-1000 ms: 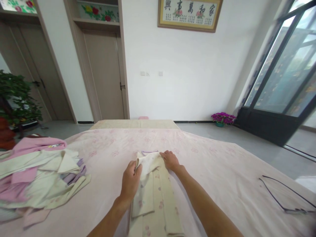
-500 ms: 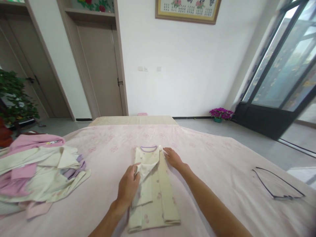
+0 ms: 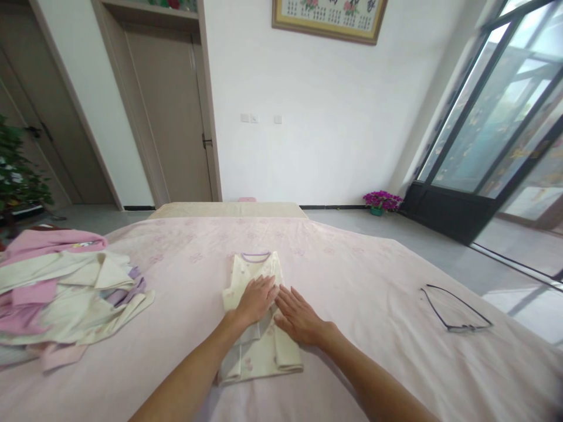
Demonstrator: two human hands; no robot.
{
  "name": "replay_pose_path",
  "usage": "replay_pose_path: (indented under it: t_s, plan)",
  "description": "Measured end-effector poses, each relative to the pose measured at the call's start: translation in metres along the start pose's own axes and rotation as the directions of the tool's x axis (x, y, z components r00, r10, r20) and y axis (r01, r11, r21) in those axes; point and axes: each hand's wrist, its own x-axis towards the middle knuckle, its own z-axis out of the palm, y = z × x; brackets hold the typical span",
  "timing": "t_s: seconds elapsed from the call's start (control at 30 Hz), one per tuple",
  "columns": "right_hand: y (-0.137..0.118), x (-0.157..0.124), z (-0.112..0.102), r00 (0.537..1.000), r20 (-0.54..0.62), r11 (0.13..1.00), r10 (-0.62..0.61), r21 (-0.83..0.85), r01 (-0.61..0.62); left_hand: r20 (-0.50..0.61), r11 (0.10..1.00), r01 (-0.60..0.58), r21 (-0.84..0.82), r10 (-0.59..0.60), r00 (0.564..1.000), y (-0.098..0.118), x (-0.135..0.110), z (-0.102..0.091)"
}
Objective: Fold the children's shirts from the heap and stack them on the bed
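Note:
A cream long-sleeved shirt (image 3: 259, 362) with a lilac neckline and small printed motifs lies on the pink bedspread, its sides and sleeves folded inward. My left hand (image 3: 257, 299) rests flat on the upper middle of the shirt, fingers stretched out. Close beside it, my right hand (image 3: 299, 316) lies flat along the shirt's right side, fingers extended and pointing away from me. The fingertips of both hands nearly meet. Part of the shirt's middle is hidden beneath them.
A pile of crumpled clothes (image 3: 65, 293) in pink, cream and purple sits at the left. Eyeglasses (image 3: 457, 310) lie to the right on the pink bedspread (image 3: 352, 281). Beyond the bed are a potted purple flower (image 3: 382, 200), a door (image 3: 169, 117) and a glass door (image 3: 475, 123).
My left hand has let go of the sleeve fabric and moved up and right onto the shirt. My right hand has come down from the shoulder. The lifted sleeve now lies flatter.

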Motion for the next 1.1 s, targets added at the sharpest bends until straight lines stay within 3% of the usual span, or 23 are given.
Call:
replay_pose_path:
  t_s: [0.17,0.27,0.43,0.53,0.57,0.63,0.7,0.87,0.97,1.1]
  plan:
    - [-0.031,-0.057,-0.013,0.989,0.039,0.983,-0.143,0.123,0.138,-0.040,0.996,-0.005,0.094,0.009,0.999,-0.005,0.007,0.006]
    - [-0.049,-0.084,-0.027,0.982,0.071,0.964,-0.176,0.212,0.158,-0.053,0.987,-0.059,0.151,0.068,0.996,-0.001,0.007,0.009]
    - [-0.064,-0.089,-0.051,0.980,0.119,0.918,-0.160,0.382,0.104,0.063,0.980,-0.090,0.176,0.080,0.995,0.005,0.003,0.023]
    - [-0.039,-0.058,-0.053,0.995,0.001,0.883,0.102,0.460,-0.091,0.092,0.980,-0.074,0.184,0.057,0.994,0.005,-0.002,0.029]
    - [-0.024,-0.042,-0.050,0.970,-0.079,0.859,0.231,0.484,-0.166,0.088,0.980,-0.071,0.185,0.056,0.995,0.005,-0.003,0.030]
    - [0.012,-0.003,-0.044,0.911,-0.170,0.811,0.377,0.535,-0.236,0.073,0.980,-0.074,0.184,0.061,0.995,0.005,-0.005,0.031]
    - [0.048,0.038,-0.037,0.850,-0.154,0.764,0.503,0.538,-0.355,0.069,0.981,-0.080,0.176,0.069,0.995,0.006,-0.005,0.029]
    - [0.104,0.114,-0.030,0.803,-0.213,0.787,0.557,0.444,-0.428,0.095,0.989,-0.067,0.135,0.054,0.994,0.007,-0.004,0.025]
    - [0.116,0.137,-0.027,0.795,-0.243,0.810,0.556,0.373,-0.452,0.100,0.993,-0.054,0.106,0.043,0.994,0.007,-0.004,0.024]
    - [0.123,0.154,-0.022,0.820,-0.232,0.840,0.523,0.306,-0.448,0.106,0.994,-0.043,0.097,0.033,0.994,0.008,-0.003,0.023]
